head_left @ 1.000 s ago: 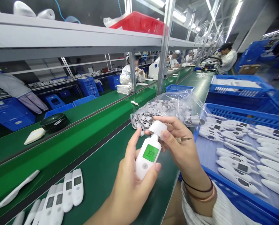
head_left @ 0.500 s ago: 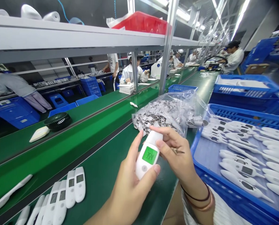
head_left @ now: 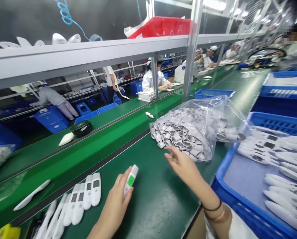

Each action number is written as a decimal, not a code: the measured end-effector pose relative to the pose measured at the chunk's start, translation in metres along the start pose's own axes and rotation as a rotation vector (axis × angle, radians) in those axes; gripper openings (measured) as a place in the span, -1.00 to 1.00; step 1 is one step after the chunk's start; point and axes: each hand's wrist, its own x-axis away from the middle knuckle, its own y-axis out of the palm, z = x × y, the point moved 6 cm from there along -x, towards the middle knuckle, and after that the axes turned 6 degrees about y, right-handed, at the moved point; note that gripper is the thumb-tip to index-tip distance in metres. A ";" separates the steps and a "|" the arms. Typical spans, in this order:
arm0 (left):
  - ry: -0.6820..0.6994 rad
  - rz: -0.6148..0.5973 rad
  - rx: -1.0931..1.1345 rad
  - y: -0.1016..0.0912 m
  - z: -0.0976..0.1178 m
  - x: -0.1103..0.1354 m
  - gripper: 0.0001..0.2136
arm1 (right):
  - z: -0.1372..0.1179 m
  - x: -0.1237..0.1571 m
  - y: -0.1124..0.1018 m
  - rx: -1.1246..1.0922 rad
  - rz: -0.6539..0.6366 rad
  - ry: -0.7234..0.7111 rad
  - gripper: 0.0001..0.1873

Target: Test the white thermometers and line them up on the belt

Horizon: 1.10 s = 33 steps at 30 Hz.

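Note:
My left hand point(head_left: 116, 200) is closed round a white digital thermometer point(head_left: 131, 179), whose lit green screen is turned partly sideways. My right hand point(head_left: 182, 164) has its fingers apart and shows nothing in them. It hovers by the near edge of a clear plastic bag point(head_left: 208, 146), which is full of small grey-white caps point(head_left: 180, 134). To the left of my left hand, several white thermometers point(head_left: 96, 189) with dark screens lie side by side on the green bench point(head_left: 153, 202).
A blue tray point(head_left: 228, 186) of thermometers stands at the right. One white thermometer-shaped piece point(head_left: 31, 196) lies on the green conveyor point(head_left: 93, 152). A shelf point(head_left: 93, 53) with a red bin point(head_left: 165, 26) crosses above. Co-workers sit farther down the line.
My right hand has let go of the thermometer and moved right, toward the bag. My left hand has carried the thermometer left and turned it. The view has shifted.

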 end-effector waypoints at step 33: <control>-0.196 0.095 -0.018 0.102 -0.030 -0.398 -0.65 | -0.008 -0.086 0.077 0.274 0.101 -0.296 -0.92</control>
